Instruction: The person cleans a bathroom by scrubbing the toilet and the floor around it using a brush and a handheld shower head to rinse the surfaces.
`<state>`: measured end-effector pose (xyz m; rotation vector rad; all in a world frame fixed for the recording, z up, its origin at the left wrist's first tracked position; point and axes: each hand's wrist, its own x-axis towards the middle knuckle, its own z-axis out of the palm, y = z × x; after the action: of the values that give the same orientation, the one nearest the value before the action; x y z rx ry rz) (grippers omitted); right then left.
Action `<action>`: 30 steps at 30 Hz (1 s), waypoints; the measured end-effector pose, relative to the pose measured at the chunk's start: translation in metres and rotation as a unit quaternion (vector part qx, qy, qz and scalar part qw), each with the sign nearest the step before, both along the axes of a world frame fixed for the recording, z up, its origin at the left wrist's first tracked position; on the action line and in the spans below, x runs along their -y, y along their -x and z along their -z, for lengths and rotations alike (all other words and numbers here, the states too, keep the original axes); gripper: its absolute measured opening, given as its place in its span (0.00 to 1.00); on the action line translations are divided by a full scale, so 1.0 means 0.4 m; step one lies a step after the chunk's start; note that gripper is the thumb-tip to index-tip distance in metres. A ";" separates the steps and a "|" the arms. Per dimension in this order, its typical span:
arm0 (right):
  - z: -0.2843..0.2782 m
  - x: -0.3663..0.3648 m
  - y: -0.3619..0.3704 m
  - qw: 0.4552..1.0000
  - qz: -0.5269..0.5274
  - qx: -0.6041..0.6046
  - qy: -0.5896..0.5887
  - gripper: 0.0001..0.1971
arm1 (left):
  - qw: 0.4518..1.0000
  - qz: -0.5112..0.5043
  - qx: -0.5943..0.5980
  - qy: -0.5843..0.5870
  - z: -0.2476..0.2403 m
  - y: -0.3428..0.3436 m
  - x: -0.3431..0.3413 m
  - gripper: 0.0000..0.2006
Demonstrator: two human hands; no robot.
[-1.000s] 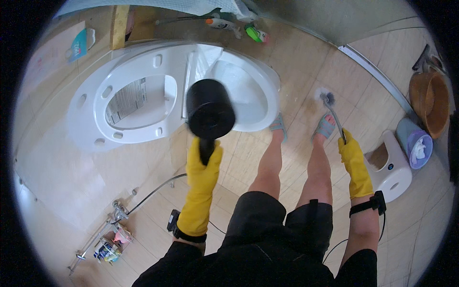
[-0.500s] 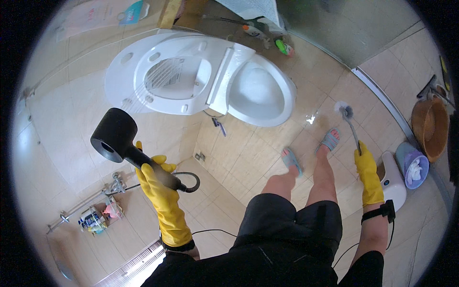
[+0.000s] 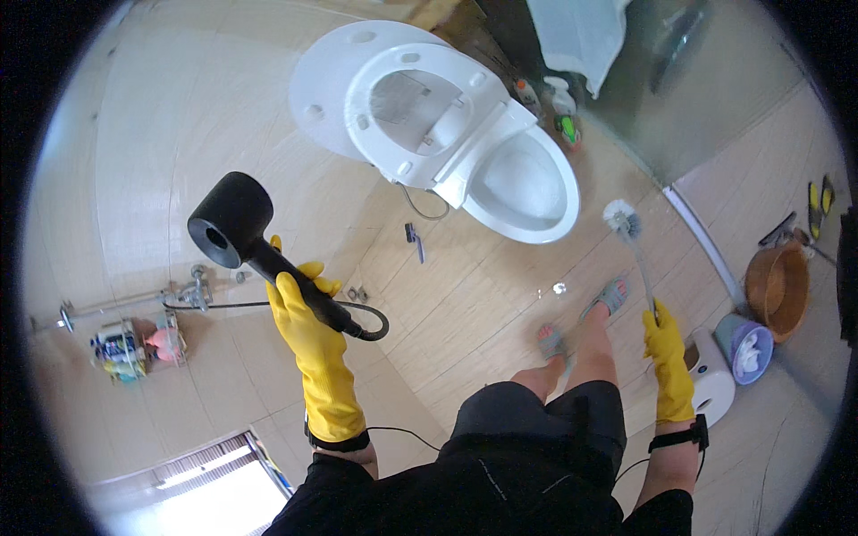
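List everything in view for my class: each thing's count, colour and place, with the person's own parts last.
Shower head: one, black, left of centre
Brush: one, grey and white, right of centre
Toilet: one, white, top centre
Razor-like item: one, dark, centre
Bottles: several, mixed colours, top, beside toilet
Glass panel: one, greyish, upper right
Sheet-like item: one, white, top
Tub: one, brown, far right
Bin: one, purple and blue, beside tub
Stool: one, white, beside bin
Tap: one, silver, left side
Rack with containers: one, mixed colours, below tap
Window-like panel: one, bright, lower left
Slippers: two, grey-blue, lower centre
Left hand: one, yellow-gloved, around shower head handle
Right hand: one, yellow-gloved, around brush handle
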<state>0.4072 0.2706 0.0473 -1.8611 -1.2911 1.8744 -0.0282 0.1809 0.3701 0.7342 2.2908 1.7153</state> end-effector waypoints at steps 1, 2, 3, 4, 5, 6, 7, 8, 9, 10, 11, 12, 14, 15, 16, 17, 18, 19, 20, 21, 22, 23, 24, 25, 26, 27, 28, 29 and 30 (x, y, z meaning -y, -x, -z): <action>-0.036 0.012 0.027 1.000 -0.004 -0.010 -0.003 0.25 | 1.000 -0.014 0.003 -0.009 -0.026 0.015 0.032 0.25; -0.096 0.026 0.050 1.000 -0.006 -0.011 -0.009 0.25 | 0.999 -0.011 0.031 -0.016 -0.033 0.037 0.066 0.25; -0.155 0.038 0.069 1.000 -0.008 -0.013 -0.017 0.24 | 0.999 0.003 0.038 -0.027 -0.049 0.041 0.088 0.25; -0.189 0.059 0.079 0.998 -0.012 -0.048 -0.039 0.24 | 0.998 0.015 0.046 -0.041 -0.055 0.058 0.115 0.25; -0.211 0.073 0.075 0.995 -0.013 -0.075 -0.062 0.23 | 0.996 0.031 0.059 -0.056 -0.038 0.072 0.129 0.25; -0.238 0.080 0.089 0.993 -0.023 -0.080 -0.077 0.23 | 0.995 0.036 0.062 -0.065 -0.039 0.080 0.143 0.25; -0.262 0.087 0.106 0.992 -0.033 -0.085 -0.091 0.23 | 0.992 0.031 0.082 -0.086 -0.046 0.084 0.156 0.21; -0.292 0.090 0.122 0.991 -0.040 -0.086 -0.099 0.22 | 0.991 0.042 0.095 -0.088 -0.036 0.095 0.162 0.23; -0.344 0.094 0.149 0.989 -0.060 -0.074 -0.109 0.22 | 0.989 0.050 0.105 -0.086 -0.035 0.108 0.179 0.25; -0.398 0.096 0.172 0.988 -0.079 -0.060 -0.118 0.22 | 0.986 0.044 0.127 -0.100 -0.036 0.117 0.183 0.21; -0.446 0.096 0.206 0.986 -0.098 -0.053 -0.125 0.22 | 0.982 0.047 0.144 -0.114 -0.040 0.130 0.195 0.21; -0.477 0.095 0.233 0.983 -0.124 -0.015 -0.133 0.22 | 0.980 0.041 0.155 -0.120 -0.038 0.143 0.206 0.20; -0.491 0.081 0.270 0.981 -0.150 -0.013 -0.121 0.22 | 0.976 0.036 0.176 -0.123 -0.032 0.161 0.218 0.19; -0.501 0.070 0.287 0.980 -0.163 -0.010 -0.114 0.22 | 0.975 0.036 0.185 -0.121 -0.030 0.167 0.220 0.18; -0.510 0.053 0.308 0.978 -0.175 -0.002 -0.114 0.23 | 0.973 0.036 0.194 -0.118 -0.025 0.173 0.220 0.18; -0.528 0.036 0.326 0.977 -0.183 0.002 -0.112 0.23 | 0.972 0.037 0.203 -0.114 -0.019 0.172 0.225 0.18; -0.536 0.014 0.351 0.976 -0.189 0.002 -0.111 0.23 | 0.971 0.040 0.207 -0.109 -0.015 0.178 0.222 0.17; -0.543 -0.008 0.376 0.975 -0.195 0.001 -0.109 0.23 | 0.971 0.043 0.212 -0.103 -0.008 0.183 0.219 0.17; -0.546 -0.023 0.398 0.975 -0.194 0.007 -0.112 0.24 | 0.972 0.049 0.207 -0.103 0.011 0.182 0.223 0.17; -0.551 -0.044 0.428 0.975 -0.193 0.009 -0.115 0.24 | 0.971 0.042 0.216 -0.093 0.019 0.184 0.222 0.17; -0.553 -0.065 0.454 0.974 -0.192 0.011 -0.117 0.24 | 0.970 0.035 0.225 -0.082 0.026 0.186 0.221 0.16; -0.544 -0.090 0.471 0.974 -0.192 0.007 -0.118 0.24 | 0.968 0.030 0.239 -0.074 0.040 0.188 0.215 0.16; -0.527 -0.113 0.486 0.974 -0.191 0.001 -0.120 0.24 | 0.969 0.023 0.239 -0.054 0.051 0.188 0.211 0.15; -0.520 -0.138 0.503 0.974 -0.191 -0.004 -0.121 0.24 | 0.967 0.027 0.249 -0.051 0.058 0.191 0.203 0.14; -0.531 -0.158 0.526 0.971 -0.203 -0.006 -0.129 0.24 | 0.965 0.030 0.258 -0.047 0.063 0.192 0.201 0.14; -0.543 -0.171 0.557 0.967 -0.214 -0.010 -0.136 0.24 | 0.963 0.033 0.266 -0.041 0.069 0.196 0.202 0.14; -0.551 -0.186 0.590 0.964 -0.225 -0.014 -0.144 0.24 | 0.957 0.027 0.285 -0.039 0.077 0.195 0.207 0.13; -0.544 -0.203 0.632 0.960 -0.244 0.011 -0.138 0.24 | 0.956 0.027 0.291 -0.032 0.081 0.198 0.215 0.13; -0.540 -0.229 0.673 0.955 -0.260 0.042 -0.138 0.23 | 0.953 0.033 0.300 -0.031 0.095 0.202 0.214 0.13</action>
<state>0.1380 0.3622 0.2632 -1.5719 -2.1126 1.7129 -0.1092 0.0951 0.3321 0.2357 1.7808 1.6873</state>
